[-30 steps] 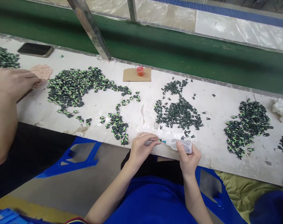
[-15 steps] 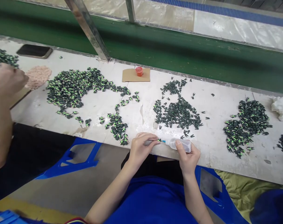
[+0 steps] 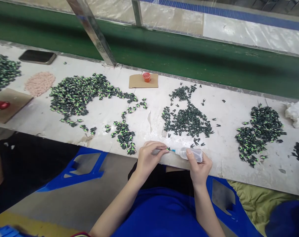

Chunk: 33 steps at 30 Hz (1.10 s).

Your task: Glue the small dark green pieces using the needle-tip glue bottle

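Observation:
My left hand (image 3: 149, 154) is closed in a pinch near the table's front edge. At its fingertips sits a small dark piece with lime-green marks (image 3: 168, 149). Something greyish shows between the same fingers, too hidden to name. My right hand (image 3: 200, 166) wraps round a translucent squeeze bottle (image 3: 190, 154), which lies almost level. Its thin blue tip (image 3: 173, 150) points left and is very close to the small piece; whether they touch I cannot tell. Beyond my hands lies a pile of small dark forked pieces (image 3: 188, 120). A small cluster of green-marked pieces (image 3: 124, 135) is left of my left hand.
A red cup (image 3: 146, 77) stands on cardboard (image 3: 133, 80) at the back. Larger piles of green-marked pieces lie left (image 3: 72, 93) and right (image 3: 262, 131). Farther left are pinkish bits (image 3: 39, 83) and a phone (image 3: 37, 56). A metal post (image 3: 92, 33) rises at the table's back edge.
The co-worker's hand at the far left has drawn back from the table, exposing a red object on cardboard. My hands, the bottle and the small piece stay nearly in place.

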Tool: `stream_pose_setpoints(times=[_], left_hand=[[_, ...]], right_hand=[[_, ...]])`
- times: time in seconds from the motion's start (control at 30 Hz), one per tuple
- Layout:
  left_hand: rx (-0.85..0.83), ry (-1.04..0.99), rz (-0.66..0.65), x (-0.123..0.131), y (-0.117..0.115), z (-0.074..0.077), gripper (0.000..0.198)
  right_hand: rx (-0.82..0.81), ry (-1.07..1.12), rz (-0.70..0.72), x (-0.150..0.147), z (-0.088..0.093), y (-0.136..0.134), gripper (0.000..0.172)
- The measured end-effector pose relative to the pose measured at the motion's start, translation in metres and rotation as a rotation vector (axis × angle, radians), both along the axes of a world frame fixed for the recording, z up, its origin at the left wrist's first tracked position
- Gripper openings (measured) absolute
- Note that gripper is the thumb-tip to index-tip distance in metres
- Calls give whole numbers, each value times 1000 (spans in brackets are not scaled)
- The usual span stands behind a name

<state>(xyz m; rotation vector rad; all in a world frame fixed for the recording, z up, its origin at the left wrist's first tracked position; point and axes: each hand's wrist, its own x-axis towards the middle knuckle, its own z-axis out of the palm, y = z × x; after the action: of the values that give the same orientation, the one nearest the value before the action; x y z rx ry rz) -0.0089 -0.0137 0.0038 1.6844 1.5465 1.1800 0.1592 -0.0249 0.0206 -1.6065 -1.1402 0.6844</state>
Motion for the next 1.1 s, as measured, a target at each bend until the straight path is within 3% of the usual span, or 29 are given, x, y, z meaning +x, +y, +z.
stream_pose_setpoints(times=[0.37,0.67,0.83,1.0,1.1], left_hand=[[-18,-6,6,0,0,-1,5],[9,7,-27,-2,-1,-3,5],[118,92,-95,-4,1,-4,15],[199,185,-92,-4,1,-5,10],[188,161,-94,-6,0,-5,11]], right_hand=[[-14,17,14,0,2,2,35],[136,264,-75,9,-8,-1,23],[200,169,78,-15,1,8,32],[106,124,204,-42,-6,25,43],[91,31,273,-38,-8,25,46]])
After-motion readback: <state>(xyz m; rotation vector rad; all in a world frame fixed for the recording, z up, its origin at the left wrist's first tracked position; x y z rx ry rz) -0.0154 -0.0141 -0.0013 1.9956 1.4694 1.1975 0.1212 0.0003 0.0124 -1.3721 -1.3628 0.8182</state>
